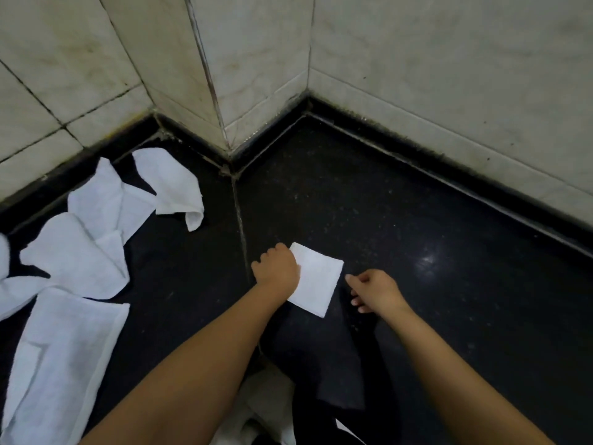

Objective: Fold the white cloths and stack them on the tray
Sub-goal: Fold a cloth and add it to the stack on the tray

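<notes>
While partly hidden, left hand (277, 268) curled on folded cloth (316, 279); right hand (373, 289) loose, empty; tray unseen.

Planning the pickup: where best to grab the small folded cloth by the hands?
Probably the near-right corner of the folded cloth, from the right: it lies flat, that edge is bare, and the left hand covers its left edge. The right hand hovers beside it, fingers loosely curled.

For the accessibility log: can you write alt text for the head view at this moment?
A left hand presses on a small folded white cloth on a dark floor, while the right hand hovers beside it, holding nothing. Several unfolded white cloths lie scattered on the left near tiled walls.
</notes>
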Tool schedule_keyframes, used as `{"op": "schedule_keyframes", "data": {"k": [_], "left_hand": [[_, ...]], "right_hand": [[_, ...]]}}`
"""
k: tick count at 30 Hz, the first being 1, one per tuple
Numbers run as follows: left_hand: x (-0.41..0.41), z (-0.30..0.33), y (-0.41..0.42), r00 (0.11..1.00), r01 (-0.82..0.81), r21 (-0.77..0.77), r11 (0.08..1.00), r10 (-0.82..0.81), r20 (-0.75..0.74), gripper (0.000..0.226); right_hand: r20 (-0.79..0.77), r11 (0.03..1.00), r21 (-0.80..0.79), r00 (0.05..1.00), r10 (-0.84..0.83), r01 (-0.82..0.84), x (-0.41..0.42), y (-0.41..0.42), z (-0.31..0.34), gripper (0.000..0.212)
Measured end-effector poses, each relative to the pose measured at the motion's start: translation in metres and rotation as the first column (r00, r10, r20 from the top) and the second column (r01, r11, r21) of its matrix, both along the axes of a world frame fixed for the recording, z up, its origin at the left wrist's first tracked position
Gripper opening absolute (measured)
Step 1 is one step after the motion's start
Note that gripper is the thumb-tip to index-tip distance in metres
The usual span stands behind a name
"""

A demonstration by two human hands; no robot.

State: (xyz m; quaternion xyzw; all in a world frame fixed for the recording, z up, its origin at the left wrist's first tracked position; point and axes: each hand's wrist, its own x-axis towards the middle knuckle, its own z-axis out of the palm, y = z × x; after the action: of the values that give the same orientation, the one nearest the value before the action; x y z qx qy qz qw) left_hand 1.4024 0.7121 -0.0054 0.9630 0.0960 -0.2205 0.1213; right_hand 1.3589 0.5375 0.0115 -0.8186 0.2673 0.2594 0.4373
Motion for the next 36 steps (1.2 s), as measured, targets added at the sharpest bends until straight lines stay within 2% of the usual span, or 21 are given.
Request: {"op": "schedule_keyframes", "data": {"k": [4,8,10,12,16,19,21,24,30,36], "left_hand": [[0.005,-0.004,0.005,0.990,-0.100,-0.065,0.993,0.094,-0.101,0.039],[-0.005,0.000,0.010,0.998,-0.065,-0.062,0.996,0.064,-0.030,0.034],[-0.011,0.002,0.014,0.996,-0.086,-0.131,0.988,0.088,0.006,0.029],[-0.013,0.005,0.020,0.989,-0.143,-0.245,0.959,0.148,0.004,0.019],[-0.011,0.016,0.031,0.963,-0.242,-0.484,0.841,0.269,-0.014,0.028],[-0.013,0.028,0.034,0.951,-0.261,-0.629,0.733,0.308,-0.035,0.019],[-0.018,0.038,0.034,0.948,-0.258,-0.702,0.664,0.313,-0.052,0.016],[-0.030,0.052,0.032,0.955,-0.218,-0.758,0.615,0.295,-0.036,0.020],[-0.075,0.074,0.028,0.986,-0.109,-0.833,0.542,0.163,-0.023,0.010],[-0.146,0.076,-0.001,0.998,-0.001,-0.871,0.491,-0.054,-0.032,0.009]], "right_hand": [[0.117,0.992,-0.124,0.992,0.048,-0.033,-0.009,0.019,-0.006,0.030],[0.132,0.972,-0.209,0.982,0.139,-0.109,-0.002,0.034,-0.012,0.028],[0.127,0.960,-0.241,0.976,0.175,-0.140,0.003,0.038,-0.013,0.015],[0.156,0.962,-0.232,0.971,0.180,-0.141,0.008,0.040,-0.015,0.013],[0.256,0.999,-0.006,0.966,0.041,-0.041,0.014,0.036,-0.006,0.012],[0.294,0.977,0.207,0.949,-0.116,0.056,0.015,0.030,0.002,0.008],[0.315,0.954,0.284,0.931,-0.184,0.092,0.013,0.027,0.008,0.004],[0.352,0.926,0.363,0.905,-0.240,0.105,-0.001,0.024,0.018,0.003],[0.430,0.873,0.428,0.796,-0.426,0.236,-0.073,0.022,0.034,0.006],[0.410,0.718,0.527,0.604,-0.683,0.455,-0.187,0.012,0.036,0.007]]}}
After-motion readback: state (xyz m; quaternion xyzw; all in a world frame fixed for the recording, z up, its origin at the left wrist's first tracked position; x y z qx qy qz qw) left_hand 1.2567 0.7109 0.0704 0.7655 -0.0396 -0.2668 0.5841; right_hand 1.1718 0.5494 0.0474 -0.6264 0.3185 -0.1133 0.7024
